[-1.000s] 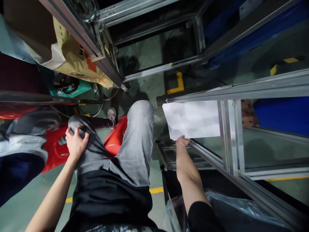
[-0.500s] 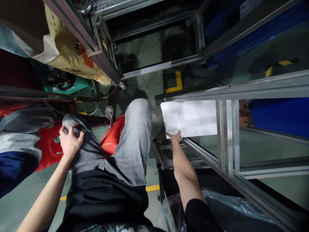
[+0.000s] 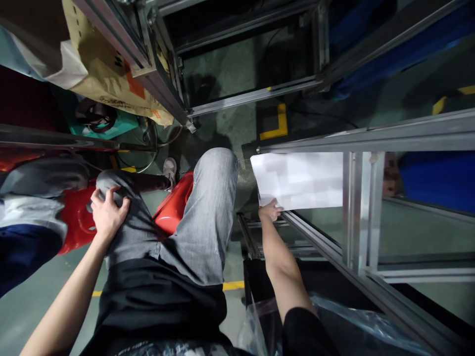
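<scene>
I sit on a red stool (image 3: 174, 207) in grey jeans (image 3: 208, 207). My right hand (image 3: 270, 210) pinches the lower left corner of a white sheet of paper (image 3: 299, 180), which lies against the aluminium frame (image 3: 358, 207) to my right. My left hand (image 3: 107, 213) rests on my left knee, its fingers curled over the denim.
Aluminium rack rails (image 3: 148, 74) run ahead and to the right. A brown paper sack (image 3: 107, 74) and a teal box (image 3: 107, 126) sit at upper left. Another person's legs (image 3: 33, 198) occupy a red stool (image 3: 76, 217) at left. A clear plastic bag (image 3: 345, 321) lies at lower right.
My right hand with the sheet has drawn slightly up and left along the frame. My left hand has shifted a little on the knee.
</scene>
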Tool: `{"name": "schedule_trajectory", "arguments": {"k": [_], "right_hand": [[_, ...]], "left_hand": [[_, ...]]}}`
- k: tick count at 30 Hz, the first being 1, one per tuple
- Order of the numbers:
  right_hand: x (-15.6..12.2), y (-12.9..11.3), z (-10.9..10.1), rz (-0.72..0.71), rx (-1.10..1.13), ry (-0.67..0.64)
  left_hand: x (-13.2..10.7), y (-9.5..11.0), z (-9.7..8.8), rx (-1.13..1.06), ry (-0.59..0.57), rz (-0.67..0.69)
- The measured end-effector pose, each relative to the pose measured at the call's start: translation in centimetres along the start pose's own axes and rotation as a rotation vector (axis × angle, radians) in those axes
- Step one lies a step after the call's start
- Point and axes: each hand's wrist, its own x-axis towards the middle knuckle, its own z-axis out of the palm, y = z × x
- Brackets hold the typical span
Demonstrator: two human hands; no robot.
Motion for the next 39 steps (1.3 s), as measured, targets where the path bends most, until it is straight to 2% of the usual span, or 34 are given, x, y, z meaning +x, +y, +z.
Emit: {"name": "schedule_trajectory", "arguments": {"k": [7, 12, 16, 19, 21, 24, 26, 27, 29, 31, 32, 34, 36, 38, 39], "right_hand": [[-0.2, 0.3, -1.5, -0.047, 0.025, -0.037], [-2.0, -1.1, -3.7, -0.061, 0.103, -0.108], [-6.9, -3.0, -6.4, -0.174, 0.307, -0.122], [-12.3, -3.4, -9.0, -0.395, 0.535, -0.072], [-16.6, -2.5, -11.4, -0.585, 0.675, -0.016], [-23.8, 2.3, -15.0, -0.841, 0.829, 0.121], [-28.1, 7.5, -16.6, -0.851, 0.904, 0.288], [-29.7, 10.6, -17.1, -0.786, 0.940, 0.391], [-31.6, 17.0, -17.3, -0.538, 1.020, 0.604], [-31.7, 23.4, -17.2, -0.215, 1.104, 0.758], [-31.2, 26.3, -17.1, -0.061, 1.143, 0.786], [-29.7, 31.3, -16.9, 0.165, 1.203, 0.725], [-28.0, 34.5, -16.5, 0.270, 1.243, 0.554], [-26.4, 35.7, -15.8, 0.299, 1.277, 0.354], [-25.8, 35.7, -15.3, 0.301, 1.297, 0.260]], "left_hand": [[0.2, 0.3, 0.2, 0.003, 0.010, 0.029], [0.5, 0.3, 0.3, 0.010, 0.030, 0.061], [0.9, 1.3, 0.3, 0.015, 0.022, 0.103], [1.5, 2.3, 0.6, 0.034, 0.035, 0.134], [2.3, 2.9, 0.9, 0.035, 0.042, 0.183], [3.6, 3.8, 1.3, 0.037, 0.001, 0.243], [4.3, 4.1, 1.6, 0.050, -0.053, 0.241], [4.6, 4.2, 1.8, 0.057, -0.080, 0.234], [5.4, 4.0, 2.4, 0.067, -0.117, 0.224], [6.4, 3.4, 3.4, 0.060, -0.111, 0.228], [6.9, 3.1, 3.9, 0.051, -0.098, 0.223], [8.0, 2.3, 5.0, 0.016, -0.075, 0.217], [8.7, 1.8, 5.8, -0.024, -0.041, 0.216], [9.0, 1.7, 5.9, -0.003, 0.030, 0.279], [8.9, 1.9, 5.6, 0.041, 0.079, 0.391]]}}
